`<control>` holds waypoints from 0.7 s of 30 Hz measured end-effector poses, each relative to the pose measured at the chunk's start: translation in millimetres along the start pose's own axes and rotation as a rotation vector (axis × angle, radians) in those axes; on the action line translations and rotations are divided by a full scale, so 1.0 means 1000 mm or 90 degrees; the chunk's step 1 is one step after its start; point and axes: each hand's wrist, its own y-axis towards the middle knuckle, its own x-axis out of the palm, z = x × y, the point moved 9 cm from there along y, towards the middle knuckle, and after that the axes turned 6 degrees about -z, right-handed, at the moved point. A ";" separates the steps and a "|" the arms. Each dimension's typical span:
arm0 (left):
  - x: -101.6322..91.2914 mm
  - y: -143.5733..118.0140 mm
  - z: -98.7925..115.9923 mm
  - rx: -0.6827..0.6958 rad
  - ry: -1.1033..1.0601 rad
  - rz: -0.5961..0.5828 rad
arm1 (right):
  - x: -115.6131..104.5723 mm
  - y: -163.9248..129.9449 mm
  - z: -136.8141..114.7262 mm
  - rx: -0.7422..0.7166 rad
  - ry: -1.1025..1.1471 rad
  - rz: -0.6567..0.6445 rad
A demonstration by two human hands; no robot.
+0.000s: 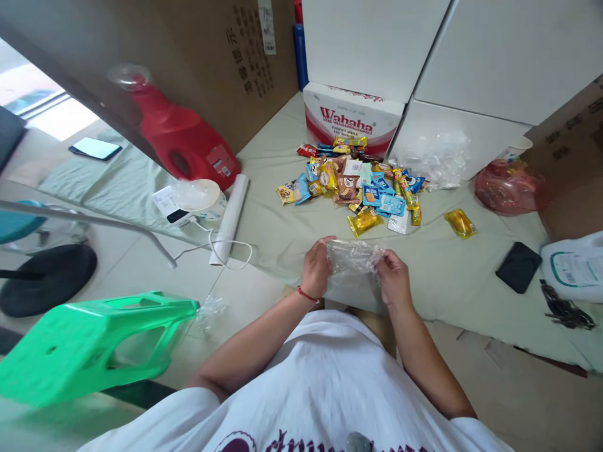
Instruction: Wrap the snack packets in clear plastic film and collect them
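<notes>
Bare cloth strip open between the hands and the snack pile (360,182), white boxes (438,63) walling the back, red jug (181,141) left, black pouch (518,267) right

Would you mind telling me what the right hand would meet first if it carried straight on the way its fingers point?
The right hand points leftward across the clear plastic bag it already grips; beyond that, it would probably meet the left hand on the bag's other edge, though depth is uncertain.
</notes>
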 end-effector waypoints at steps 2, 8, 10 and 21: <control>-0.020 0.004 -0.004 -0.051 -0.044 0.025 | -0.002 0.008 0.006 0.075 0.126 -0.016; -0.083 -0.006 0.032 0.066 0.181 0.143 | -0.002 0.012 0.012 0.197 0.157 -0.058; -0.070 -0.028 0.068 0.259 0.369 0.140 | 0.004 0.011 0.011 0.198 0.134 -0.066; 0.031 0.022 0.015 0.347 0.730 -0.259 | -0.016 0.024 0.002 0.131 -0.021 -0.076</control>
